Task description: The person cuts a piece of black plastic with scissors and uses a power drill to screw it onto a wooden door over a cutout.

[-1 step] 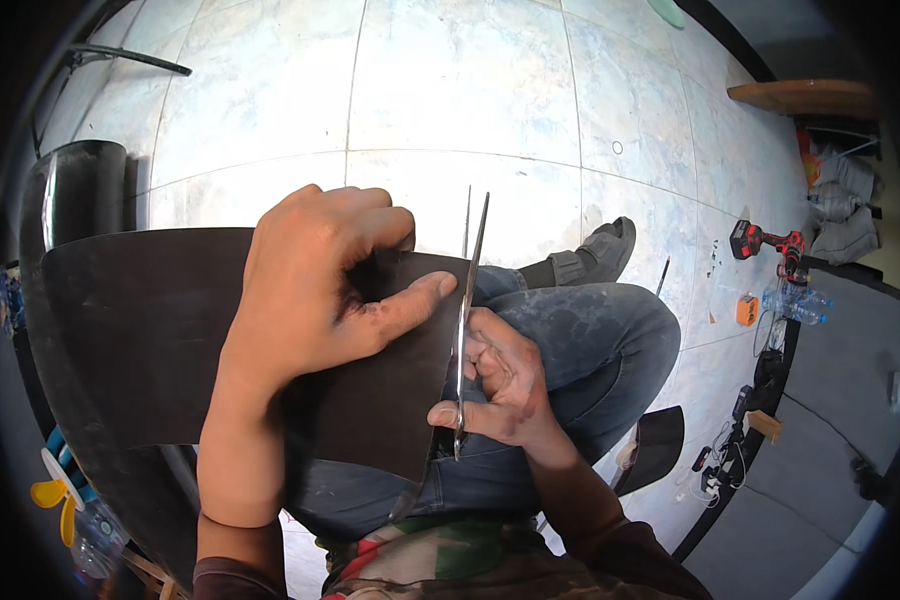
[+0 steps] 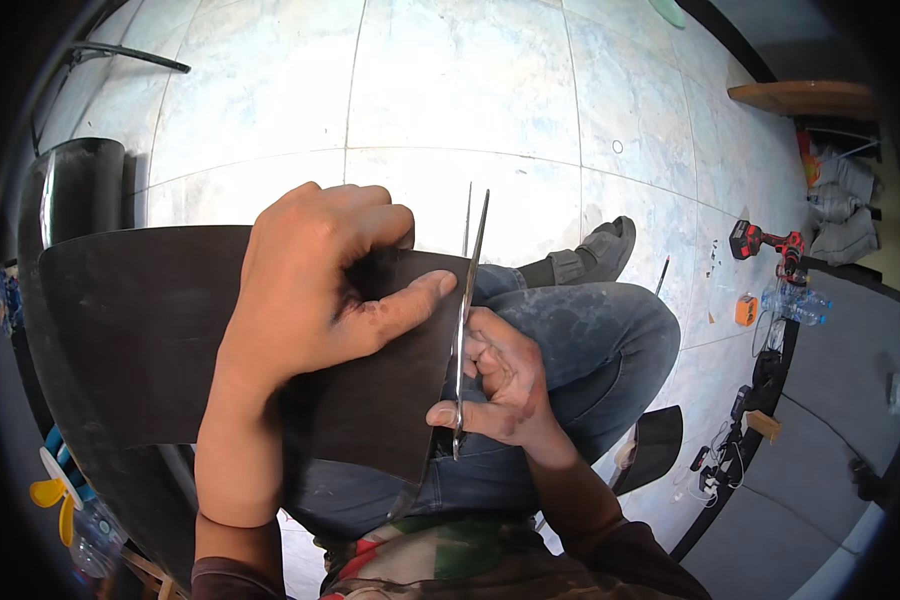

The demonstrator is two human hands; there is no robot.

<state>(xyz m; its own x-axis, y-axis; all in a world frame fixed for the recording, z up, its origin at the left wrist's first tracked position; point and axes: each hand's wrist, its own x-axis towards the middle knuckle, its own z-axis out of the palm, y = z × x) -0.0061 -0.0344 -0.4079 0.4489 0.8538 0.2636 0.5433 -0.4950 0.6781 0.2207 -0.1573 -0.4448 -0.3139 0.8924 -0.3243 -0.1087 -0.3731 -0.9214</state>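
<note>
A large dark brown, flexible sheet [image 2: 380, 400] lies across my lap and reaches left; its exact material I cannot tell. My left hand [image 2: 315, 290] grips its far edge, fingers curled over and thumb pressed flat on top near the right edge. Long metal scissors [image 2: 463, 330] stand along that right edge, blades parted and pointing away from me. My right hand [image 2: 500, 380] holds them by the handles, its thumb at the near end and fingers bent on the right side. The handle loops are partly hidden by my fingers.
A black roll [image 2: 85, 185] stands at the left. On the tiled floor [image 2: 450, 80] at the right lie a red and black cordless drill [image 2: 770, 245], an orange box [image 2: 746, 310], plastic bottles [image 2: 800, 305] and cables [image 2: 720, 465]. A dark curved offcut [image 2: 655, 450] rests beside my knee.
</note>
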